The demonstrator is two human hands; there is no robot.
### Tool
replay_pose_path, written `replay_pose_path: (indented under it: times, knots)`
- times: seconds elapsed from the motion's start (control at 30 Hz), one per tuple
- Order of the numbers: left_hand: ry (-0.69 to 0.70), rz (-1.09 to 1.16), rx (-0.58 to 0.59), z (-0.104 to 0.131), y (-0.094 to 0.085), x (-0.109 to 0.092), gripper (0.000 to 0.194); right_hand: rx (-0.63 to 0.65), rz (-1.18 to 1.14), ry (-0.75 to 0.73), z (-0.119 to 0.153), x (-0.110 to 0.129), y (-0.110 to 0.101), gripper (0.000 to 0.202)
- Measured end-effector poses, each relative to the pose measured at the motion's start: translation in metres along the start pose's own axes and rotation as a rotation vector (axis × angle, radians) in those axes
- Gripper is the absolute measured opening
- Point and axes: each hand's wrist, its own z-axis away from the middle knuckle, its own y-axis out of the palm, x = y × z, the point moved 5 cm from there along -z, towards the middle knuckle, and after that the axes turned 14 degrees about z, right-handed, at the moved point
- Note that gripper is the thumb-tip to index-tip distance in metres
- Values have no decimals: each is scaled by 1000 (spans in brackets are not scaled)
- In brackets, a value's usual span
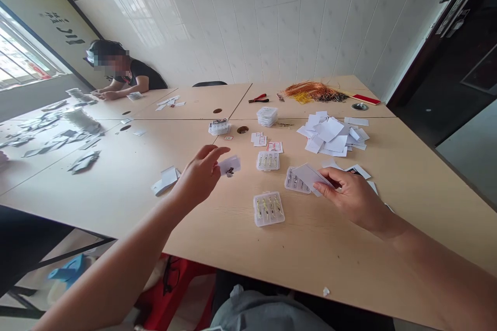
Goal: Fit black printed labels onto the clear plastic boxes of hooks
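Now: both hands full over the table, open-topped view of small clear boxes between them

Left hand [202, 173] has a small whitish packet [234, 164] at thumb and fingers, index finger stretched out above it; dark bits show on the packet, too small to identify. Right hand [351, 196] grips a few white cards [310, 177], thumb on top, fingers underneath. Cards overlap part of a clear box [294, 182]; can't tell if they touch it.

Nearest box [268, 209] sits on the table [233, 248] between the forearms, four yellowish slim items in a row inside. Another box [267, 161] lies farther out, similar row, red-printed cards [275, 147] just behind it. Beyond those, a stack of clear boxes [267, 116]. Loose white card pile [336, 134] is past the right hand; more folded white pieces [166, 181] lie beside the left forearm.

Far side: red-and-black pliers [259, 99], orange strand bundle [301, 89]. Another person [145, 75] sits far left, forearms on the table.
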Motion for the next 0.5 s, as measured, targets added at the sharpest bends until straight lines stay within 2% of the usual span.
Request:
replay_pose_path:
  times: [0.07, 0.17, 0.2, 0.27, 0.33, 0.37, 0.43, 0.5]
  knots:
    - [124, -60, -56, 1, -2, -2, 47, -10, -2, -17, 0, 0, 0, 20]
    - [222, -82, -35, 0, 4, 0, 46, -32, -25, -61, -1, -1, 1, 19]
    - [231, -77, -42, -1, 4, 1, 46, -40, -36, -82, 0, -1, 2, 19]
    - [226, -46, -140, 1, 1, -3, 43, -49, -54, -142, 2, 2, 3, 19]
    - [201, 31, -253, 5, -3, -13, 39, -50, -64, -212, 6, 8, 4, 18]
    - [190, 87, -273, 8, -2, -20, 38, -46, -64, -247, 9, 13, 5, 18]
    - [214, 200, -213, 13, 8, -40, 36, -56, -56, -319, 15, 22, 7, 19]
    - [334, 275, -110, 18, 22, -64, 34, -96, -34, -381, 20, 29, 7, 21]
